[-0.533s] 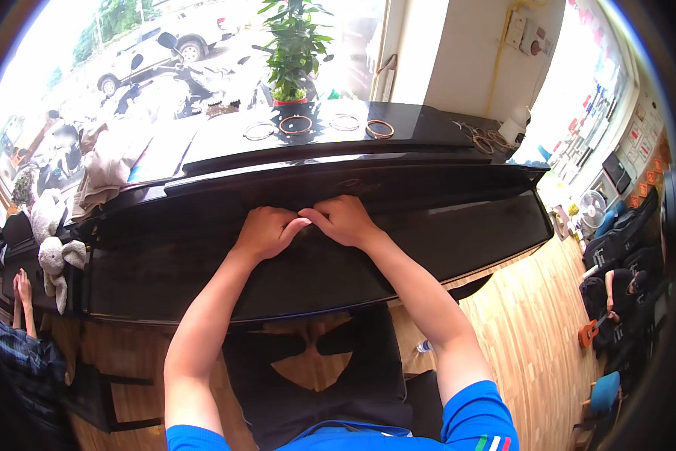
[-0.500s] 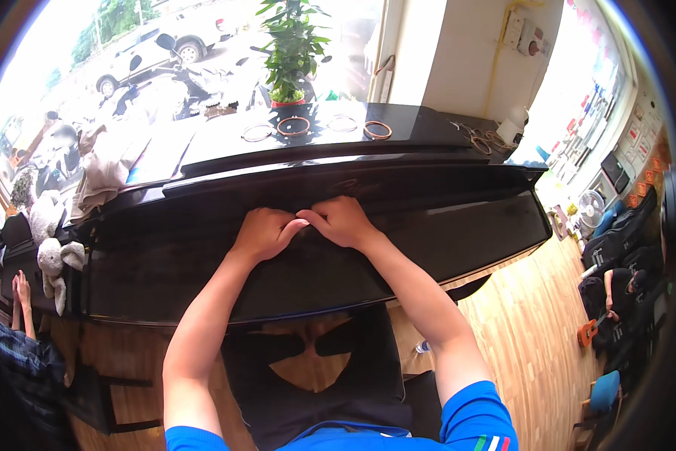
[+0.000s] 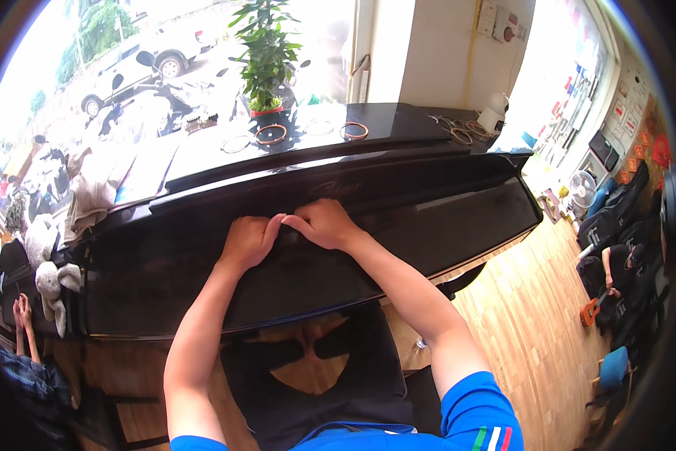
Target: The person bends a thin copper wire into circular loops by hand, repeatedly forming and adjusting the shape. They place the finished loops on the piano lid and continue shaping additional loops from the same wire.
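My left hand (image 3: 249, 240) and right hand (image 3: 323, 223), fingers curled together, gripped the black piano's closed fallboard (image 3: 293, 259) edge, not yet lifted.

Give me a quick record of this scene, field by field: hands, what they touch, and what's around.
left hand: curled, fingers on the closed piano lid
right hand: curled beside it, fingertips meeting the left
piano top: black, glossy, holds several rings and a potted plant
stool: black, below the arms
floor: light wood
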Available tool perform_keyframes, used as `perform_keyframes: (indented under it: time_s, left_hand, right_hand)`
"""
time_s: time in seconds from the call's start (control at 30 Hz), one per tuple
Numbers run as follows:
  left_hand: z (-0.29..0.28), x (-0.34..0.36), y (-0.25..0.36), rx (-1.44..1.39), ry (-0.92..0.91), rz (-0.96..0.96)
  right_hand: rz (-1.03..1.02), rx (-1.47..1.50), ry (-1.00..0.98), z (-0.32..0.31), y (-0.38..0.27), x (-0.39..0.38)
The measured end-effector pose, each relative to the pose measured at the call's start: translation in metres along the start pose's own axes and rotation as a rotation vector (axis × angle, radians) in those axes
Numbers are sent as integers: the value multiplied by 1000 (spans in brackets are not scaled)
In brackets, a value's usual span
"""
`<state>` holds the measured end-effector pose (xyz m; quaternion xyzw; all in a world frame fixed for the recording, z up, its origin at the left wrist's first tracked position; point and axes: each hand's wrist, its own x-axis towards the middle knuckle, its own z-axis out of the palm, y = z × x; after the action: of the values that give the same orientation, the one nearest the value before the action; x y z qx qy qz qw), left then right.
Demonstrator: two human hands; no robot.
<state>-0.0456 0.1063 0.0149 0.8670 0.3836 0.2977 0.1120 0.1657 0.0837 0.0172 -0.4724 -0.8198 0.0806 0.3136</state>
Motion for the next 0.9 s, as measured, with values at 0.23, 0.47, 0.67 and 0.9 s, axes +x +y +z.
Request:
perform_keyframes:
  time_s: [0.23, 0.47, 0.67, 0.9]
  left_hand:
    - [3, -1, 0, 17, 18, 57]
    - [9, -3, -12, -61, 84, 116]
    - [8, -2, -6, -59, 44, 73]
    - [8, -1, -9, -64, 63, 76]
  right_hand:
    - [38, 5, 82, 9, 10, 2]
    - [-21, 0, 6, 0, 3, 0]
    - [-23, -39, -16, -3, 4, -3]
    - [-5, 0, -6, -2, 3, 0]
